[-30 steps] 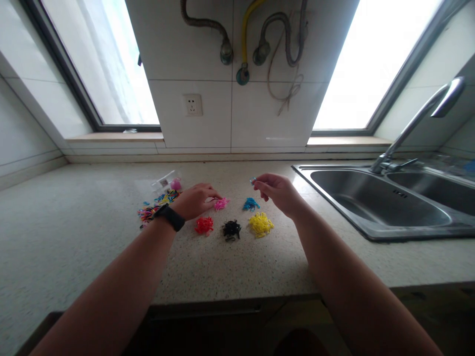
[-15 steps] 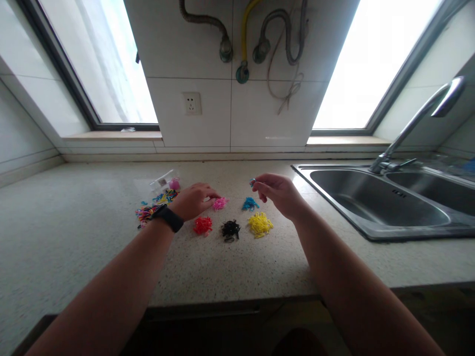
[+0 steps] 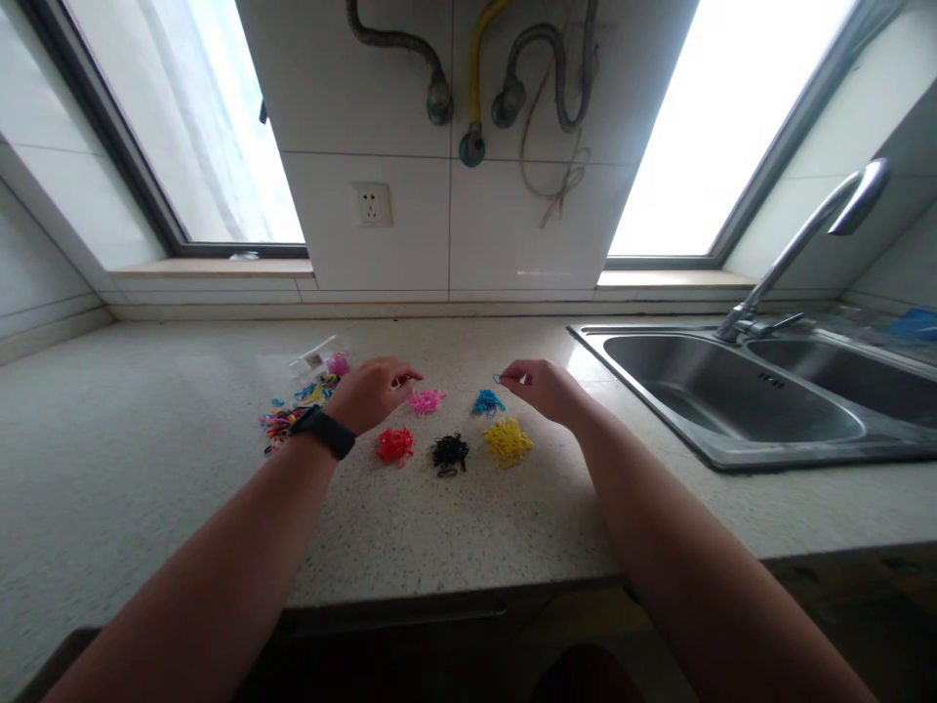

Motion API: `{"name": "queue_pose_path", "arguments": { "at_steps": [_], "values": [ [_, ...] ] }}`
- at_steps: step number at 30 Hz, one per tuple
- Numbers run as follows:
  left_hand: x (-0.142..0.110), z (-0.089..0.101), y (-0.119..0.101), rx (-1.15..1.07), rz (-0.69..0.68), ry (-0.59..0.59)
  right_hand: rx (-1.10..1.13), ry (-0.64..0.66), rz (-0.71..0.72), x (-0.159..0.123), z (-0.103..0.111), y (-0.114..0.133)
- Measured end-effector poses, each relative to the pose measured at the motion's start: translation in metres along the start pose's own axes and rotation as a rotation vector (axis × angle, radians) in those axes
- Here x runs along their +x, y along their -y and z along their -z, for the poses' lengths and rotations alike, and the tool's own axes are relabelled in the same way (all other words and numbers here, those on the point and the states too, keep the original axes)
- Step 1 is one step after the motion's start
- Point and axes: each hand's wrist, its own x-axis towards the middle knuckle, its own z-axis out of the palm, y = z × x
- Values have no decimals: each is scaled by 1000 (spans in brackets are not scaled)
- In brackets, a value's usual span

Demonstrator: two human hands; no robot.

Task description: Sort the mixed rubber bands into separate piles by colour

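Small rubber bands lie sorted by colour on the counter: a pink pile (image 3: 427, 401), a blue pile (image 3: 487, 402), a red pile (image 3: 395, 445), a black pile (image 3: 449, 452) and a yellow pile (image 3: 508, 442). My left hand (image 3: 379, 387), wearing a black watch, hovers just above and left of the pink pile. Its thumb and forefinger are pinched together; whatever they hold is too small to make out. Above and right of the blue pile, my right hand (image 3: 540, 387) pinches a blue rubber band (image 3: 497, 379). A mixed heap of coloured bands (image 3: 282, 422) lies partly hidden behind my left wrist.
Behind the mixed heap stands a clear plastic box (image 3: 314, 357) with a pink item (image 3: 338, 363) beside it. A steel double sink (image 3: 703, 451) with a tap (image 3: 797, 249) is set into the counter (image 3: 454, 542) on the right. A tiled wall closes off the back.
My left hand has lifted slightly off the pink pile, its fingers now pinched. My right hand has lowered slightly, and the blue band shows more plainly at its fingertips. The view has shifted a little.
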Motion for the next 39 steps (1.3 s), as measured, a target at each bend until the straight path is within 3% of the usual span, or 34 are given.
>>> {"name": "queue_pose_path", "arguments": {
  "at_steps": [6, 11, 19, 25, 29, 34, 36, 39],
  "values": [
    [-1, -1, 1, -20, 37, 18, -108, 94, -6, 0, -7, -5],
    [0, -2, 3, -38, 42, 20, 21, 195, -29, -3, -4, 2],
    [0, -2, 4, -30, 44, 15, 106, 125, 1, -2, -5, -8],
    [0, 0, 5, -40, 40, 9, 163, 210, 68, -3, -9, -7],
    [0, 15, 8, -6, 52, -103, 204, 129, 26, -2, -8, -3],
    [-7, 49, 19, -141, 246, -484, 211, -30, 86, 2, -9, -5],
    [-12, 61, 29, -222, 272, -503, 213, -54, 109, 3, -10, -6],
    [-20, 70, 47, -207, 243, -361, 198, -61, 116, 4, -10, -6]
  ]
}}
